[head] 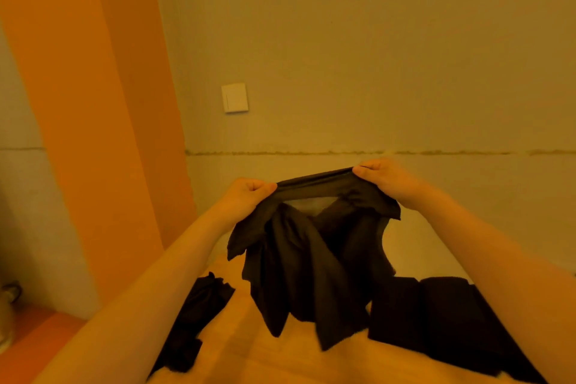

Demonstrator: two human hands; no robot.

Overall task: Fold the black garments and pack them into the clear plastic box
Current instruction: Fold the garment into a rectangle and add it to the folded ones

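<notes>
Two pinches, left hand (246, 196) and right hand (385, 179), stretch the thin, limp black garment (311, 259) by its top band between them.

Three black garments: one garment (311, 259) held up, one crumpled garment (199, 315) on the left, one flat garment (442, 318) on the right. Two hands: left hand (246, 196), right hand (386, 178). One wall switch (235, 97).

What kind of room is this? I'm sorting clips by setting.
Probably a room in a home: a plain wall with a light switch, a wooden surface strewn with black garments, and both hands holding one garment up.
</notes>
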